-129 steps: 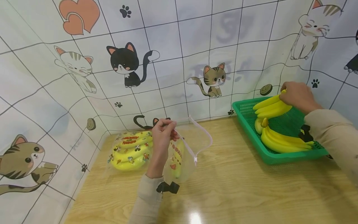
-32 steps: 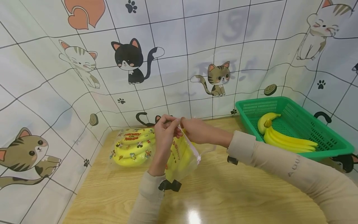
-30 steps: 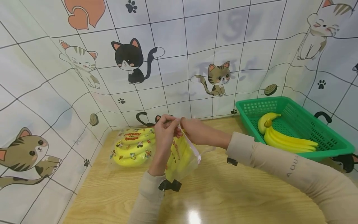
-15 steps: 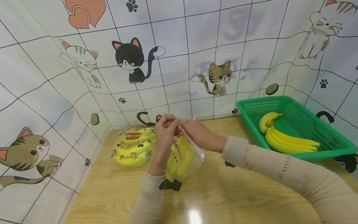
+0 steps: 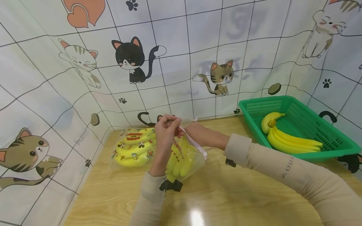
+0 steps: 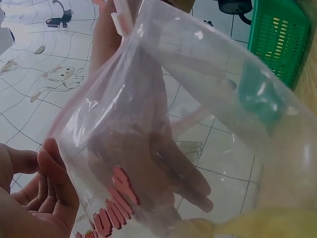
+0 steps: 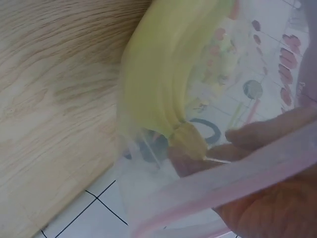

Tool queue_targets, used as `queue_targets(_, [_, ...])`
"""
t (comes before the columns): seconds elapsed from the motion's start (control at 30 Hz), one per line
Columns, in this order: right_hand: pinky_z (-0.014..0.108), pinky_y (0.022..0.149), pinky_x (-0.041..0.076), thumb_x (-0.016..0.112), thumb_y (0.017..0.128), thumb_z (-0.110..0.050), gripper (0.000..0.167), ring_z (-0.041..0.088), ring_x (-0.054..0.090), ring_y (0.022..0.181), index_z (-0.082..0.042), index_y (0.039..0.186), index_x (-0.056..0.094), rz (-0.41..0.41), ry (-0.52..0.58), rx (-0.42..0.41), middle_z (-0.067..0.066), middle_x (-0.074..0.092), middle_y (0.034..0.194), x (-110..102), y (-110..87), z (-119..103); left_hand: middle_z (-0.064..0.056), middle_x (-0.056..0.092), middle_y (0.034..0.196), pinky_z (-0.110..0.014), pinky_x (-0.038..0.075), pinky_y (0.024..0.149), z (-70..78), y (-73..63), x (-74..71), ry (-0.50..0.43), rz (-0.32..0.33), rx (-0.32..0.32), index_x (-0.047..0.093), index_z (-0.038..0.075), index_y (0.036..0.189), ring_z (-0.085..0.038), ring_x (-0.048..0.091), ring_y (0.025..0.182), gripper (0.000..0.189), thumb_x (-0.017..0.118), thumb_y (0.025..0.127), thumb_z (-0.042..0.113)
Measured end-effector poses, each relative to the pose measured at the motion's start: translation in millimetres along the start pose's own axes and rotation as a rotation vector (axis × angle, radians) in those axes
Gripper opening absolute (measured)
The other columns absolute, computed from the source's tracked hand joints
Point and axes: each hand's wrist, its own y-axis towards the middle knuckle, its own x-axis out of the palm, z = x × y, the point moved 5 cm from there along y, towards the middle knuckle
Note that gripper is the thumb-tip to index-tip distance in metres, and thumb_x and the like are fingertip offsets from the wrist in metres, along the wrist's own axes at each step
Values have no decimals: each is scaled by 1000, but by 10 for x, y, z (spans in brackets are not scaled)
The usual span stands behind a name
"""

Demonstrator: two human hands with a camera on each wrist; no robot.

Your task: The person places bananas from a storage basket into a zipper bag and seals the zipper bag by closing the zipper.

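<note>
A clear slider zip bag (image 5: 195,163) with a pink zip strip and red print stands mouth-up on the table, with a bunch of bananas (image 5: 181,164) inside. My left hand (image 5: 165,135) pinches the bag's rim between thumb and fingers; in the left wrist view those fingertips (image 6: 48,156) meet at its edge. My right hand (image 5: 202,134) is inside the bag mouth, partly hidden behind the film. Seen through the plastic, its fingers (image 6: 190,171) are extended and loose. In the right wrist view they lie close by the banana stem (image 7: 188,141); contact is unclear.
Left of the hands lies another printed bag (image 5: 134,147) full of bananas. A green basket (image 5: 339,147) at the right holds a bunch of bananas (image 5: 294,141) and another banana (image 5: 267,122). Behind the wooden table (image 5: 226,194) hangs a cat-patterned sheet (image 5: 175,62).
My right hand has carried a banana bunch from the basket into the bag, which has filled out. In the last second that hand has shifted slightly within the mouth. The left hand keeps its hold.
</note>
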Motion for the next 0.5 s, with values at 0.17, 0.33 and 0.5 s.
queue_targets(0.17, [24, 59, 39, 60, 97, -6, 6, 11, 39, 59, -4, 100, 65, -30, -53, -106, 7, 63, 77, -28, 15, -29, 3, 66, 63, -21, 53, 50, -2, 8, -17, -8, -1, 0, 64, 3, 100, -9, 63, 50, 8, 67, 99, 10])
queue_targets(0.33, [30, 72, 49, 55, 101, -8, 15, 13, 52, 70, -8, 106, 69, -47, 5, -116, 6, 68, 88, -150, -42, -29, 2, 65, 62, -21, 52, 49, 2, 11, -34, -25, 3, 10, 63, 1, 102, -10, 63, 50, 8, 66, 99, 9])
queue_targets(0.5, [31, 74, 54, 52, 92, 5, 25, 13, 62, 77, -9, 96, 73, 110, 77, -151, 3, 74, 93, -408, -214, -12, 4, 64, 61, -21, 52, 49, 4, 16, -38, -24, -1, 21, 62, -2, 103, -9, 62, 49, 10, 65, 99, 7])
